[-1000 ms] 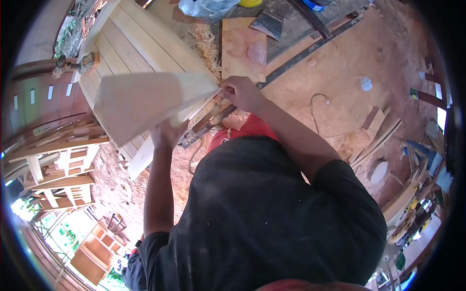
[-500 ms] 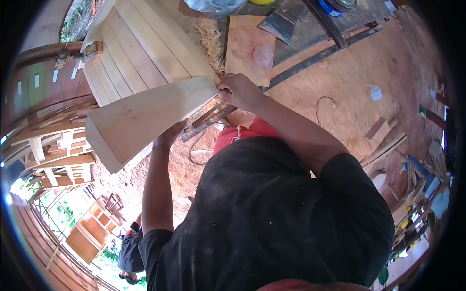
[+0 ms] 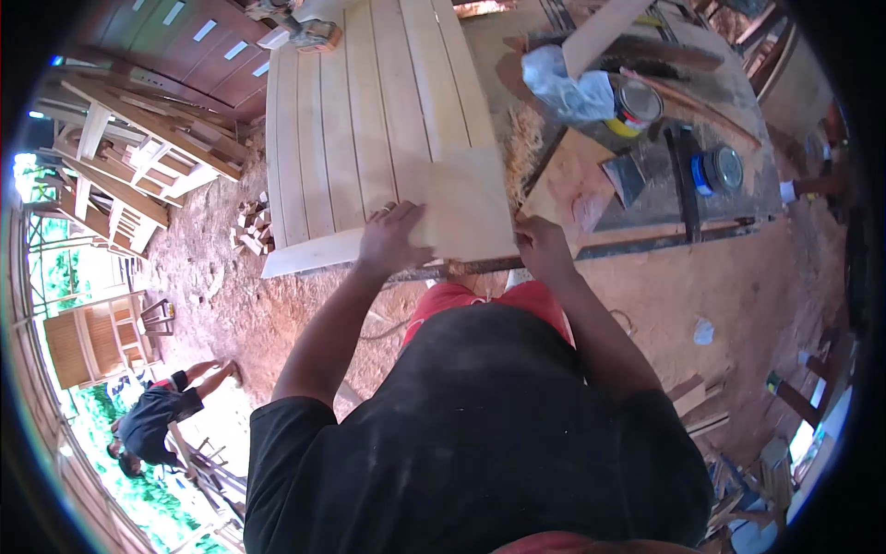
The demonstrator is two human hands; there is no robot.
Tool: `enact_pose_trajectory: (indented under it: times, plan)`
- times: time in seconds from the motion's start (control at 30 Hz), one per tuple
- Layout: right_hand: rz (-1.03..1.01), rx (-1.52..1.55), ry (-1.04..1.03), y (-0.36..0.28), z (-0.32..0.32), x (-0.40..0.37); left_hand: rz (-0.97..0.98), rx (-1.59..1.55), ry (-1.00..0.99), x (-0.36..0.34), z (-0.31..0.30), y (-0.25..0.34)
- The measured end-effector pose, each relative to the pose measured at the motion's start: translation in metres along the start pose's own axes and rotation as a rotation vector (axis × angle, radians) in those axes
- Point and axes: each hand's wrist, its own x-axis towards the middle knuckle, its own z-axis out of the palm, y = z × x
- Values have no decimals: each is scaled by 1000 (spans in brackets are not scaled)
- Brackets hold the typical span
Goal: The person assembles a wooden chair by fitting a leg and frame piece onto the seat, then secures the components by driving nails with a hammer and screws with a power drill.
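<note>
Right fingers point(image 3: 527, 239) closed on pale board point(image 3: 472, 205) at near corner, left fingers point(image 3: 409, 215) open against it, long axis blurred

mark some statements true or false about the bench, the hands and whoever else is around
1. The power tool is at the far end of the slatted panel. True.
2. The blue-labelled can stands on the slatted panel. False: it is on the dark worktop, off to the right.
3. The left hand has its fingers spread. True.
4. The right hand is on the plastic bag. False: it is at the near right corner of the pale sheet.
5. Nobody else is in view. False: another person shows at lower left.
</note>
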Motion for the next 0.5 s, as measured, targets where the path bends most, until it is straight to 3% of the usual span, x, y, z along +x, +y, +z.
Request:
enact_pose_trajectory:
  times: [0.1,0.2,0.23,0.33,0.37,0.43,0.5]
  plan:
    - [-35,-146,47,-3,5,-6,-219,-29,-292,30,-61,39]
    - [-26,-309,107,-30,3,-17,-163,-259,-307,37,-75,12]
    - [31,-319,118,-27,9,-25,-141,-312,-198,42,-83,-5]
    - [231,-390,197,-28,22,-52,-339,-544,54,74,-84,-116]
    - [402,-369,162,-30,25,-66,-446,-607,174,92,-81,-163]
    - [657,-361,114,-38,31,-99,-447,-732,356,130,-42,-313]
    - [855,-383,99,-54,41,-140,-455,-866,544,176,-62,-392]
